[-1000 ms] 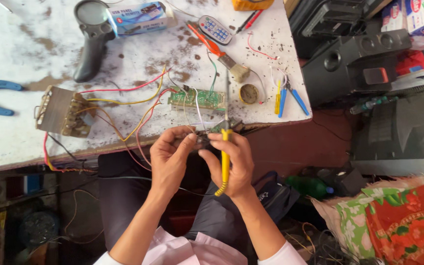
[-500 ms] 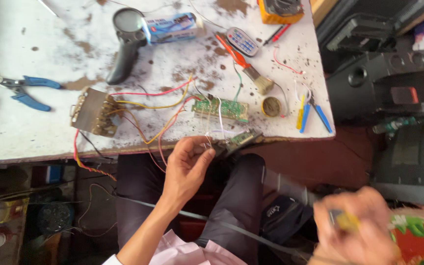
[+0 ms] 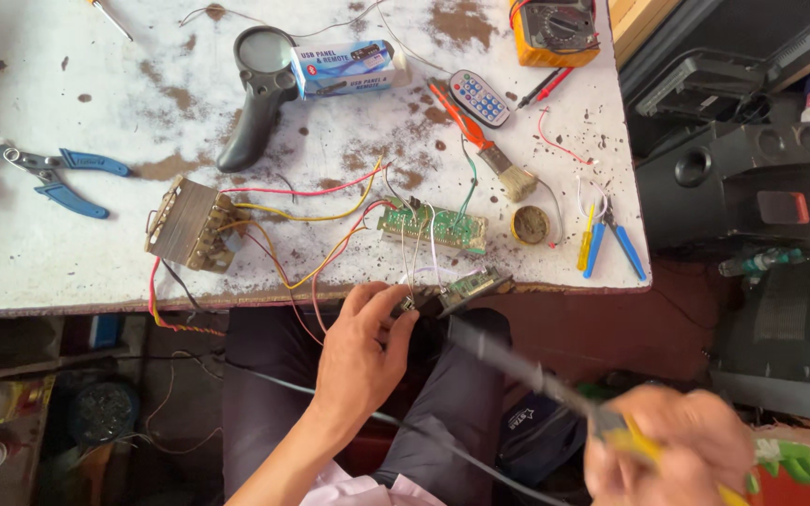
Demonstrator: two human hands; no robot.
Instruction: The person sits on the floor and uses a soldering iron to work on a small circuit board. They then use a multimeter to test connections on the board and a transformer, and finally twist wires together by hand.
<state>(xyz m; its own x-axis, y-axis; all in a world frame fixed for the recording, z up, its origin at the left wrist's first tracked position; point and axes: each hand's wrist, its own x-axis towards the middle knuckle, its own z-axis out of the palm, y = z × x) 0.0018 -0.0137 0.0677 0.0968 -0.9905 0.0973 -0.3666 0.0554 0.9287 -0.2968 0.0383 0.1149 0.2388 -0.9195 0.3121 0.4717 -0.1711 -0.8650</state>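
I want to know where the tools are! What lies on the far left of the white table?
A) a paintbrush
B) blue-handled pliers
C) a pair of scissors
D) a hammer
B: the blue-handled pliers lie near the left edge of the white table, left of the transformer, far from the left hand.

A worn white worktable [image 3: 67, 272] with brown patches of chipped paint is seen from above, lit by even daylight. A reddish-brown floor [image 3: 592, 328] is shown past its near edge. Black speaker cabinets [image 3: 752, 178] are stacked beside its right edge, and dim shelving [image 3: 11, 375] is glimpsed underneath.
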